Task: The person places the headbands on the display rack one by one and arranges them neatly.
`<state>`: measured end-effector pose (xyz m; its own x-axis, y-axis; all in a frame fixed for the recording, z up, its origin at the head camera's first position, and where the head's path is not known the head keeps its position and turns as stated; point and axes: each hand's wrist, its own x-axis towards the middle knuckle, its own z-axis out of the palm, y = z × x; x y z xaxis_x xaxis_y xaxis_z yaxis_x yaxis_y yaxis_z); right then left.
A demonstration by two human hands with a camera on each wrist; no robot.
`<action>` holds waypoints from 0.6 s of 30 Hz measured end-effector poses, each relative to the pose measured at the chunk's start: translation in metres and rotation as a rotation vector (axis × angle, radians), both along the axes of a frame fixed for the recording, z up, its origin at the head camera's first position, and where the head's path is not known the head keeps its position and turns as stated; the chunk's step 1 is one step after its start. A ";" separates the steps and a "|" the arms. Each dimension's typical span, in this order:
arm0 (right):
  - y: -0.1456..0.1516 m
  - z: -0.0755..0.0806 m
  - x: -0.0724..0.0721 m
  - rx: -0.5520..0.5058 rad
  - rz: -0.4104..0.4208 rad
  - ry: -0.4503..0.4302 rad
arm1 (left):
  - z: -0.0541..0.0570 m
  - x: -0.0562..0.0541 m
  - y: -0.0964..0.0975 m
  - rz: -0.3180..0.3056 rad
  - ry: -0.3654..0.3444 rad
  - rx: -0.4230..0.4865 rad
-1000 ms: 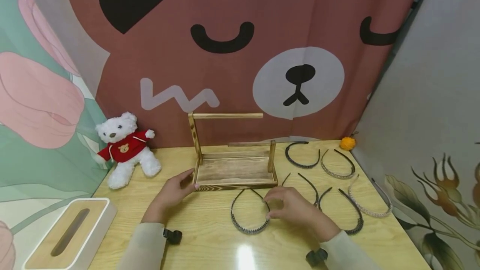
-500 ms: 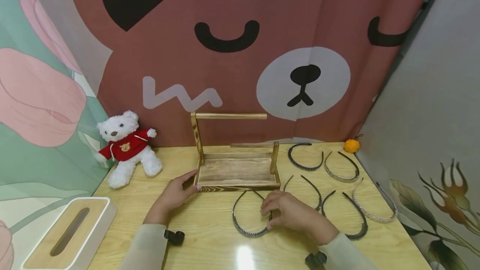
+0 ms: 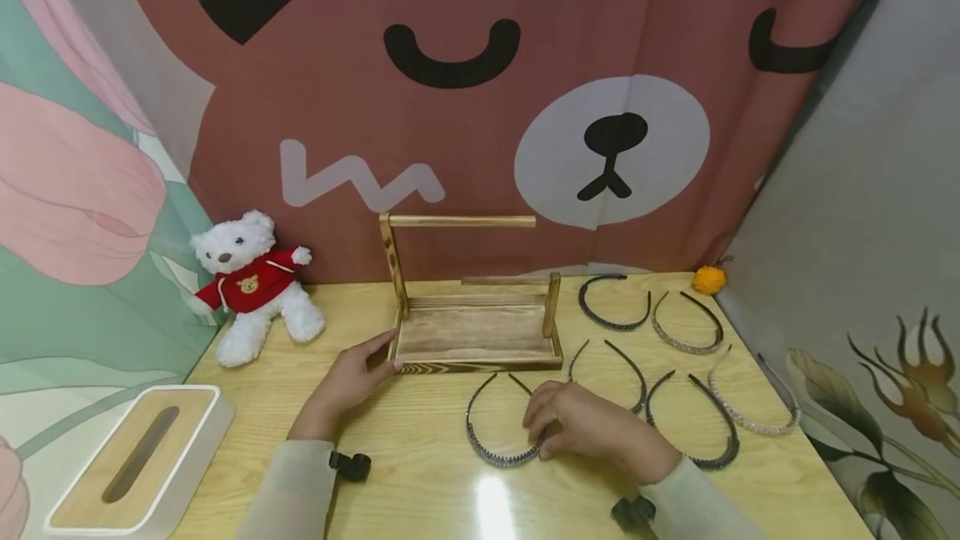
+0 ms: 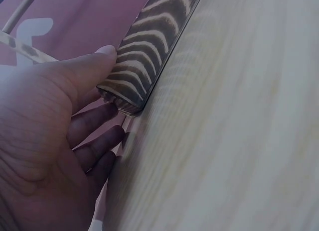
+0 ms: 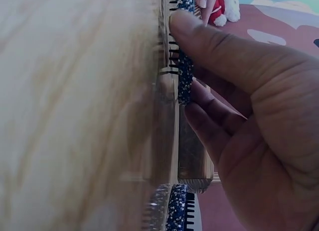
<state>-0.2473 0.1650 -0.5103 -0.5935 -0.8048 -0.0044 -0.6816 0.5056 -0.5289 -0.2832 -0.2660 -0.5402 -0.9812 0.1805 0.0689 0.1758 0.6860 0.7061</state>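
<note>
1. Two hands are working on a wooden worktop (image 3: 420, 440); with the rack (image 3: 472, 336) as the dial's centre and 12 lying toward the bear-print curtain (image 3: 337, 90), the left hand (image 3: 348, 377) is reaching in from 8 o'clock and the right hand (image 3: 573, 419) from 4.
2. The left hand's fingers are gripping the rack's near corner at 8 o'clock, the thumb lying on the striped front edge and the other fingers sitting around the end, the lower ones curling loosely.
3. The right hand's fingers are pinching the glitter band (image 3: 510, 462), the thumb pressing one face and fingertips backing the other; whether the band is lifting off the worktop, I cannot tell.
4. That band is sitting at 5 o'clock, near the rack's front edge, its tips pointing toward 12 and its small teeth showing.
5. The rack is standing upright, its high rail (image 3: 461, 222) running from the 10 o'clock post toward 2 and its low rail (image 3: 501, 281) running from the 3 o'clock post toward 12.
6. Five more bands are lying on the rack's right: the black band (image 3: 617, 327) between 2 and 3, the silver band (image 3: 692, 349) at 3, the slim band (image 3: 642, 390) and the pale band (image 3: 753, 428) between 3 and 4, and the toothed band (image 3: 733, 444) at 4, the right arm partly covering it.
7. A white bear (image 3: 251, 283) in red is sitting between 9 and 10, a slotted box (image 3: 161, 461) is resting at 8, and an orange ball (image 3: 708, 280) is lying between 2 and 3.
</note>
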 end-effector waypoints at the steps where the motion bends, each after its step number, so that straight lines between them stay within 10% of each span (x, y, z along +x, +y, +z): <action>1: 0.000 0.001 0.000 0.002 0.004 0.004 | 0.000 0.000 0.000 0.001 -0.003 0.002; 12: -0.004 0.017 0.006 -0.176 0.098 0.076 | 0.001 0.001 0.001 0.002 -0.025 0.008; 18: 0.002 0.025 0.002 -0.485 -0.114 -0.142 | 0.002 0.001 0.001 0.009 -0.024 0.021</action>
<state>-0.2456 0.1665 -0.4848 -0.6985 -0.6642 0.2662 -0.5405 0.2460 -0.8046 -0.2818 -0.2648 -0.5382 -0.9841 0.1707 0.0490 0.1527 0.6723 0.7244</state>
